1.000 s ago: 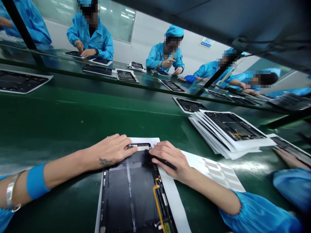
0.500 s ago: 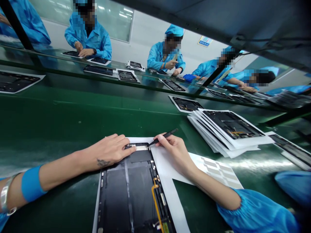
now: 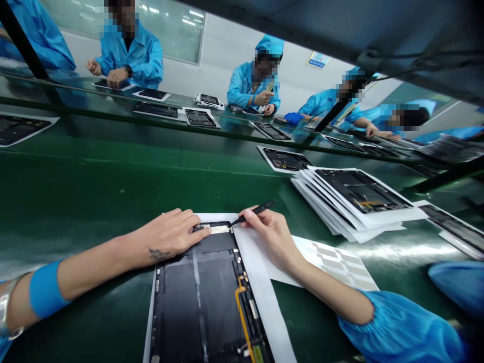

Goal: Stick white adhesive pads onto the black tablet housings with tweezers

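A black tablet back housing with an orange flex cable lies on a white paper sheet in front of me. My left hand presses on its top edge, beside a small white strip. My right hand grips a slim black pointed tool, whose tip is near the housing's top right corner. Under my right wrist lies a sheet of grey adhesive pads.
All this rests on a green conveyor belt. To the right stands a stack of housings on paper. Another housing lies beyond. Co-workers in blue smocks work across a raised rail, and a blue sleeve shows at right.
Since the oldest frame, my right hand has lifted off the housing's corner and moved up, with the tool now pointing up and right. My left hand has stayed on the top edge.
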### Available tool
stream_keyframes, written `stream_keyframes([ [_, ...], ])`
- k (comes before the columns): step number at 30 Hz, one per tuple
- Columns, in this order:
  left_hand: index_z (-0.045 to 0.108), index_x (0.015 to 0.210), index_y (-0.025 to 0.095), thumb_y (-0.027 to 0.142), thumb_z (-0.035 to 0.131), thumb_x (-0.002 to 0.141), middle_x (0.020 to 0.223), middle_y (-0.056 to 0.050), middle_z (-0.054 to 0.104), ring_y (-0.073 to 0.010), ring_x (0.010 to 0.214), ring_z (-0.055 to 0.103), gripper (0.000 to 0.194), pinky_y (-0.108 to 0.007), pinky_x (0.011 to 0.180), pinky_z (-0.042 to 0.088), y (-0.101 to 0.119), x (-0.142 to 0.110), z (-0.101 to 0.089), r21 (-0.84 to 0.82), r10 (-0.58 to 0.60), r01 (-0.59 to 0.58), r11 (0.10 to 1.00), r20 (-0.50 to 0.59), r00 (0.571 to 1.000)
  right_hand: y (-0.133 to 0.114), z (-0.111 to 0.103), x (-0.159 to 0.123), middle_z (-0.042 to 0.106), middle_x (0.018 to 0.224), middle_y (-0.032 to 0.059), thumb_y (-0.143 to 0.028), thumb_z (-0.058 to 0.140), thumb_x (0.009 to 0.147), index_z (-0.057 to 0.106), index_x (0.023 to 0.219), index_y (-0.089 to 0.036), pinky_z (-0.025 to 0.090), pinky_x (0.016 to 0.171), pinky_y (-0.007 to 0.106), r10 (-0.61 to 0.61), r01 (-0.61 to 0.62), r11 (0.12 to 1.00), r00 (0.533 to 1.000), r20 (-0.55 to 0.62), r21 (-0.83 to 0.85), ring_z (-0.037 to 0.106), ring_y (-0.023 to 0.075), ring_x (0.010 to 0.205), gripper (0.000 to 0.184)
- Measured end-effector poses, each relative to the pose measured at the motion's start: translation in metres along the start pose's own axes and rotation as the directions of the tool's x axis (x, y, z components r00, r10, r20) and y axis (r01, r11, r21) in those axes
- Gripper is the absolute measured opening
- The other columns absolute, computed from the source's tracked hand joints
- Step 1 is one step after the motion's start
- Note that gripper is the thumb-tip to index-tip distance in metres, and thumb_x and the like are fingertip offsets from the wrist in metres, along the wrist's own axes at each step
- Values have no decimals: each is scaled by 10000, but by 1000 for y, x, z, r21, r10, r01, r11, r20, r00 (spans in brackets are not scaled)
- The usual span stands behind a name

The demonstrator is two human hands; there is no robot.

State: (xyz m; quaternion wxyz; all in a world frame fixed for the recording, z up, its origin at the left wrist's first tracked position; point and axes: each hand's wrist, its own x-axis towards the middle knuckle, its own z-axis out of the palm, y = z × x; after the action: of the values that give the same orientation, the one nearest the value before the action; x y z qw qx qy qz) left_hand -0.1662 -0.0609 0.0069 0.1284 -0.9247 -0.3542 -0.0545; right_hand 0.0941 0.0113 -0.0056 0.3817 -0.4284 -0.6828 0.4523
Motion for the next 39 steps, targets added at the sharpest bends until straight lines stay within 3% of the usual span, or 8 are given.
stream_keyframes([
  [10, 495, 1332, 179, 67, 366, 987, 1059, -95, 617, -204, 872, 549, 385, -310, 693, 414, -1, -1, 0, 36, -1, 0, 999, 37, 999, 0, 0, 0, 664, 764, 37, -527, 626, 874, 705, 775, -172, 467, 716, 304, -25, 25, 1000, 999, -20, -8, 615, 186, 742, 377],
  [14, 440, 1404, 212, 104, 430, 966, 1007, -83, 609, -210, 802, 568, 452, -316, 642, 429, 1, 13, -9, 52, 3, -10, 999, 126, 992, -25, -5, 3, 661, 938, 55, -473, 566, 930, 687, 869, -190, 496, 741, 295, -230, 229, 970, 973, -7, -83, 622, 195, 867, 314],
  [17, 383, 1464, 271, 129, 427, 977, 994, -78, 607, -221, 745, 598, 509, -321, 587, 442, 8, 31, -15, 106, -41, 20, 994, 198, 979, -52, -4, 10, 668, 927, 49, -356, 507, 977, 650, 924, -192, 491, 761, 284, -362, 383, 907, 922, 141, -175, 628, 179, 868, 224],
  [20, 427, 1442, 287, 121, 436, 971, 1014, -86, 616, -236, 736, 630, 500, -333, 580, 484, 15, 41, -17, 130, -91, 61, 990, 238, 967, -66, 2, 19, 672, 864, 36, -203, 454, 989, 612, 953, -187, 471, 747, 276, -396, 504, 815, 845, 359, -286, 621, 162, 811, 163],
  [23, 536, 1348, 175, 112, 464, 948, 993, -109, 640, -257, 797, 653, 412, -374, 659, 542, 16, 31, -14, 112, -135, 114, 987, 211, 968, -62, 12, 29, 657, 869, 54, -77, 478, 934, 617, 895, -173, 432, 733, 286, -367, 637, 650, 741, 563, -415, 584, 178, 825, 173],
  [26, 610, 1230, 95, 85, 458, 927, 1086, -144, 668, -265, 941, 666, 339, -386, 797, 567, 14, 10, -8, 39, -135, 132, 991, 99, 986, -53, 23, 35, 612, 828, 50, -46, 539, 885, 610, 788, -161, 377, 698, 288, -258, 704, 524, 667, 699, -480, 538, 177, 788, 166],
  [31, 601, 1242, 60, 71, 411, 921, 1257, -156, 648, -258, 1151, 628, 373, -369, 980, 525, 9, -11, 0, -54, -72, 67, 996, -88, 993, -58, 34, 37, 599, 851, 53, -62, 551, 890, 620, 807, -150, 323, 699, 299, -120, 757, 438, 584, 803, -485, 521, 178, 817, 140],
  [39, 640, 1159, 61, 72, 415, 899, 1193, -160, 679, -246, 1097, 652, 344, -337, 950, 532, 9, -8, 0, -24, -41, 39, 999, -93, 995, -80, 47, 34, 624, 933, 115, -57, 484, 894, 640, 941, -106, 320, 692, 333, 38, 857, 192, 481, 876, -479, 508, 209, 825, 170],
])
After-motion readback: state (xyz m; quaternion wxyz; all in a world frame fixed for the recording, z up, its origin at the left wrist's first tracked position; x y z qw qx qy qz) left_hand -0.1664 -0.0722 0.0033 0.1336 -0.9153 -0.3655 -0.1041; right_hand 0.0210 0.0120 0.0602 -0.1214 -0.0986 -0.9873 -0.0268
